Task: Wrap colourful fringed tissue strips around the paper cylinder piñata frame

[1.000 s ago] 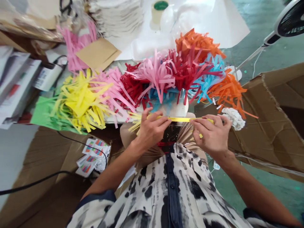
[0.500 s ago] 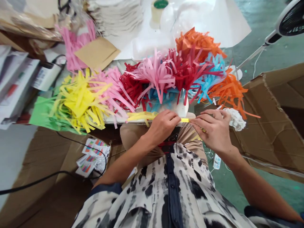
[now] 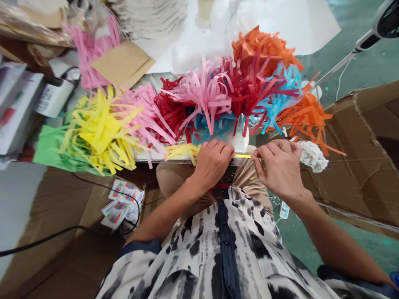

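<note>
My left hand (image 3: pixel 213 165) and my right hand (image 3: pixel 277 169) pinch a narrow yellow paper strip (image 3: pixel 242 156) between them, just below a white stand (image 3: pixel 240 141). A loose yellow fringe (image 3: pixel 181 151) trails out past my left hand. Fanned bunches of cut paper strips crowd the bench beyond my hands: yellow (image 3: pixel 101 135), pink (image 3: pixel 204 93), red (image 3: pixel 249 85), blue (image 3: pixel 280 101) and orange (image 3: pixel 307 118). Most of the strip lies hidden inside my fingers.
Crumpled white paper (image 3: pixel 312 156) lies beyond my right hand. Torn cardboard (image 3: pixel 358 166) spreads to the right, with more cardboard (image 3: pixel 59 211) on the left under printed tags (image 3: pixel 122 207) and a black cable (image 3: pixel 62 233). A fan (image 3: pixel 385 23) stands at the top right.
My hands have drawn closer together than a second ago, mainly my left hand moving right along the strip. Less yellow strip shows between them, and the view has shifted slightly.
</note>
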`<control>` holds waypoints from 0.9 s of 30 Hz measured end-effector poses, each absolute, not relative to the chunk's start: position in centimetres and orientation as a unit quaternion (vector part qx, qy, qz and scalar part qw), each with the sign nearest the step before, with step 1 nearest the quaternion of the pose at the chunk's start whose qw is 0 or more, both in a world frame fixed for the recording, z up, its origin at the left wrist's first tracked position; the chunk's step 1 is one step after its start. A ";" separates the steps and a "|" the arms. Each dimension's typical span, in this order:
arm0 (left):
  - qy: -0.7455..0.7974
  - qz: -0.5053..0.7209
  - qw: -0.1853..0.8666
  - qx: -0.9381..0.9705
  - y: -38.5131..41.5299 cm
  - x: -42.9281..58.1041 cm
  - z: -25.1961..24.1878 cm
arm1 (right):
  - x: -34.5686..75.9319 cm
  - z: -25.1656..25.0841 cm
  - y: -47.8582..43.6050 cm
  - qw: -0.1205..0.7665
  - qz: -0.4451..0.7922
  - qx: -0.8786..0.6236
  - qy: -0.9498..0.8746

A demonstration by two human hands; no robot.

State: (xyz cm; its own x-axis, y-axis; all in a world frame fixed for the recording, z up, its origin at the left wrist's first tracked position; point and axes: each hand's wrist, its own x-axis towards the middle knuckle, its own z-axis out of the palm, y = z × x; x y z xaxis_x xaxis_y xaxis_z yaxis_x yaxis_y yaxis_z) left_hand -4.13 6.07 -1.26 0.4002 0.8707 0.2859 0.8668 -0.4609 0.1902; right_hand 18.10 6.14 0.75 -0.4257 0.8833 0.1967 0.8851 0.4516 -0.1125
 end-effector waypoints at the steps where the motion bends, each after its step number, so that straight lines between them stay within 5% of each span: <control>1: 0.525 0.167 0.009 0.835 6.1 -4.3 -1.1 | 18.0 0.9 6.2 0.112 0.000 -0.526 -0.843; 8: 0.536 0.194 0.093 0.816 6.2 -5.6 -0.4 | 18.5 0.7 6.5 0.128 0.023 -0.556 -0.821; 16: 0.401 0.231 -0.014 0.886 5.5 -4.8 -1.1 | 18.9 -0.6 5.4 0.194 -0.043 -0.490 -0.849; 27: 0.398 0.316 -0.007 0.861 2.9 -4.4 -3.5 | 17.3 -1.9 3.1 0.242 -0.134 -0.426 -0.861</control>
State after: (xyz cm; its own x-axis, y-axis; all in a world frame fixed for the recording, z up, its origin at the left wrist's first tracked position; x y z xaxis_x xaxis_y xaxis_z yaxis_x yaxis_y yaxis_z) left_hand -4.40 2.88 -3.48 0.4841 0.6808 0.5497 0.6891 -0.6837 0.2401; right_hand 17.29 3.12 -1.86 -0.5201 0.6695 0.5304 0.7989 0.6009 0.0250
